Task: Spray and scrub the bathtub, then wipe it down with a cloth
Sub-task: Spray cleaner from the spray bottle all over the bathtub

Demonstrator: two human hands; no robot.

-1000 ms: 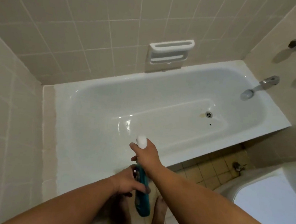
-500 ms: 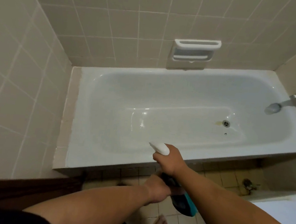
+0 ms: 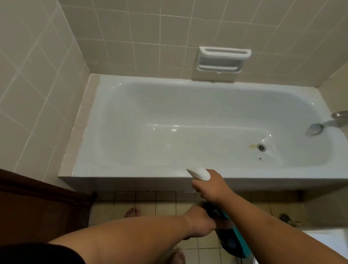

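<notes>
Right now a person stands on the tiled floor [image 3: 185, 205] beside the bathtub [image 3: 135, 171], holding a spray bottle [image 3: 230, 240] with both hands just in front of the tub's near rim. The right hand [image 3: 211, 187] has a closed grip around the neck of the bottle, under its white spray head [image 3: 200, 173], and the nozzle points left, along the rim. The left hand [image 3: 199, 222] has a closed grip lower down, on the dark upper part of the bottle. The teal body of the bottle slants down and to the right, between the two forearms and above the floor.

The bathtub is white and lies across the middle of the view, against tiled walls. Its drain [image 3: 261, 147] sits toward the right end of the tub floor, with a yellowish stain [image 3: 252, 146] just beside it on the left and a small dark speck [image 3: 259, 159] nearer the camera. A metal tap [image 3: 335, 122] reaches out over the right end of the tub. A white soap holder [image 3: 222, 60] is set into the back wall above the far rim. A dark brown door [image 3: 23, 209] fills the lower left corner. Bare toes [image 3: 133, 211] show on the floor near the door, and another foot [image 3: 174, 261] shows lower down, under the left forearm. Something white [image 3: 327, 248] sits at the lower right edge; I cannot tell what it is.
</notes>
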